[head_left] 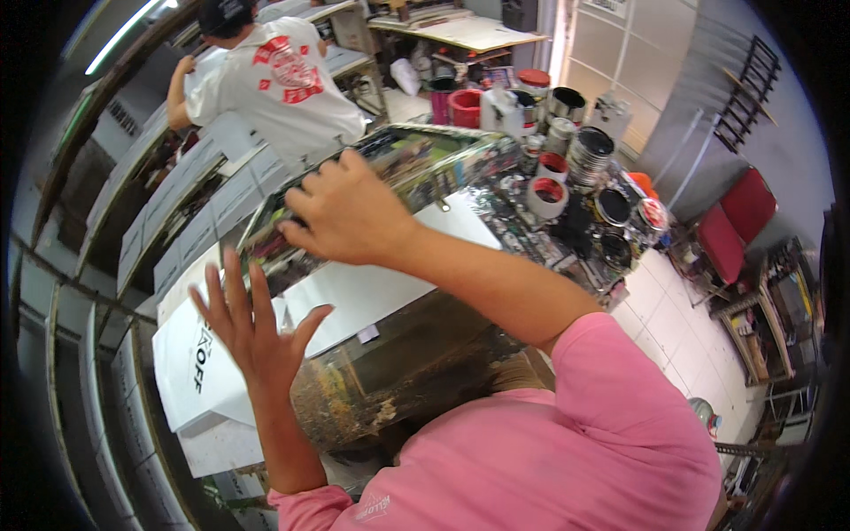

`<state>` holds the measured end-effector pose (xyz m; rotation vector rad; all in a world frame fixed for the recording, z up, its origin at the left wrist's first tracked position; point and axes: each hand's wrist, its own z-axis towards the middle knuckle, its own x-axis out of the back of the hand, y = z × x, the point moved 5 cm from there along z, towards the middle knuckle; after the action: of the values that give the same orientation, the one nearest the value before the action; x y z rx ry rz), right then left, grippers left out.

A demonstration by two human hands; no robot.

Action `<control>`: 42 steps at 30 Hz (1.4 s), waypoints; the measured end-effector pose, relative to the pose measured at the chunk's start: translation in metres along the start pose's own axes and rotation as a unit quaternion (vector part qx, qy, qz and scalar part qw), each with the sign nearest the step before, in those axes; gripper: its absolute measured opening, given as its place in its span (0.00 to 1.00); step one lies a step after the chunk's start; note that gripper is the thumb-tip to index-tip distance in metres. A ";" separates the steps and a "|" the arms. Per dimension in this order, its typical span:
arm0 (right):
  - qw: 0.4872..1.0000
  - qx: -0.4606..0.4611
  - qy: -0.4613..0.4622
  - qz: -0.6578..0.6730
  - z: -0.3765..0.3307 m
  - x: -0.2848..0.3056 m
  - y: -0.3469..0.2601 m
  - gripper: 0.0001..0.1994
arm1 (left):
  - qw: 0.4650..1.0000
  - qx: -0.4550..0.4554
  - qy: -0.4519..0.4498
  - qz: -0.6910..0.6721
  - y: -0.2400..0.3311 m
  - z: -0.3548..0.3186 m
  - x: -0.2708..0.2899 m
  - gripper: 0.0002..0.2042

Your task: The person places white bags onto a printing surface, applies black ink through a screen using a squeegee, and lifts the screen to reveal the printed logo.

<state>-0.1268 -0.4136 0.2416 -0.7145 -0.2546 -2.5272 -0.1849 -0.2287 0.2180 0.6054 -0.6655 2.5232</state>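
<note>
My left hand [257, 327] is raised with its fingers spread, holding nothing. It hovers above a white sheet [181, 358] with black print, at the left end of the work table. My right hand [354, 212] reaches across an ink-stained screen printing frame [469, 168], its fingers bent down and closed. What lies in their grip is hidden behind the hand. Beneath the frame a blank white strip [390, 296] shows along its near side. A small pale scrap [368, 334] lies on the stained brown table front [381, 372].
Ink cans [591, 152], open pots [547, 196] and a red bucket [465, 108] crowd the table's right end. Racks with white sheets [133, 398] stand at left. A person in a white shirt [283, 88] works beyond the frame. A red chair [730, 230] stands at right.
</note>
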 end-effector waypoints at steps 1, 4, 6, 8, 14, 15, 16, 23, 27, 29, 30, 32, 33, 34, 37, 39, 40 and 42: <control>1.000 0.003 0.009 0.012 -0.007 -0.002 -0.004 0.17 | 0.998 0.048 -0.027 -0.035 0.007 0.011 -0.010 0.58; 0.999 -0.003 -0.007 0.042 -0.033 -0.008 -0.011 0.12 | 0.984 0.118 -0.108 -0.084 0.022 0.015 -0.039 0.53; 0.999 -0.012 -0.012 0.051 -0.062 -0.009 -0.011 0.09 | 0.973 0.140 -0.152 -0.102 0.033 0.001 -0.057 0.47; 0.998 -0.007 -0.001 0.066 -0.088 -0.005 -0.016 0.10 | 0.972 0.138 -0.157 -0.105 0.046 -0.018 -0.060 0.42; 0.981 -0.157 0.080 0.085 -0.179 0.092 0.042 0.16 | 0.977 0.119 -0.156 -0.084 0.063 -0.063 -0.060 0.42; 0.975 -0.200 0.098 0.011 -0.212 0.108 0.072 0.14 | 0.975 0.124 -0.160 -0.090 0.066 -0.065 -0.063 0.43; 0.959 -0.262 0.082 -0.069 -0.239 0.127 0.103 0.12 | 0.974 0.130 -0.163 -0.093 0.067 -0.065 -0.065 0.43; 0.759 -0.450 -0.337 -0.329 -0.420 0.205 0.233 0.14 | 0.978 0.115 -0.146 -0.092 0.068 -0.067 -0.064 0.44; 0.730 -0.458 -0.374 -0.343 -0.428 0.188 0.248 0.13 | 0.982 0.094 -0.129 -0.100 0.069 -0.066 -0.063 0.43; 0.710 -0.465 -0.392 -0.355 -0.428 0.174 0.256 0.12 | 0.982 0.094 -0.129 -0.100 0.069 -0.065 -0.062 0.42; 0.691 -0.474 -0.404 -0.367 -0.430 0.171 0.258 0.11 | 0.981 0.098 -0.134 -0.104 0.069 -0.066 -0.064 0.41; 0.694 -0.480 -0.372 -0.387 -0.456 0.180 0.274 0.12 | 0.977 0.106 -0.144 -0.114 0.069 -0.067 -0.067 0.40; 0.715 -0.498 -0.346 -0.349 -0.452 0.186 0.272 0.13 | 0.975 0.114 -0.152 -0.116 0.068 -0.070 -0.067 0.39; 0.733 -0.515 -0.320 -0.308 -0.434 0.194 0.265 0.13 | 0.973 0.123 -0.159 -0.116 0.066 -0.074 -0.066 0.39; 0.807 -0.531 -0.180 -0.184 -0.363 0.220 0.225 0.14 | 0.972 0.121 -0.152 -0.132 0.062 -0.083 -0.069 0.39; 0.845 -0.516 -0.115 -0.077 -0.304 0.215 0.199 0.12 | 0.972 0.124 -0.148 -0.134 0.063 -0.084 -0.071 0.38; 0.856 -0.506 -0.101 -0.034 -0.278 0.209 0.190 0.11 | 0.972 0.121 -0.143 -0.138 0.064 -0.084 -0.072 0.37; 0.880 -0.463 -0.105 0.029 -0.220 0.189 0.169 0.11 | 0.974 0.113 -0.143 -0.135 0.063 -0.087 -0.075 0.36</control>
<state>-0.2769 -0.7036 0.1641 -1.3071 0.9642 -2.4160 -0.1841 -0.2542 0.0894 1.0795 -0.3608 2.2911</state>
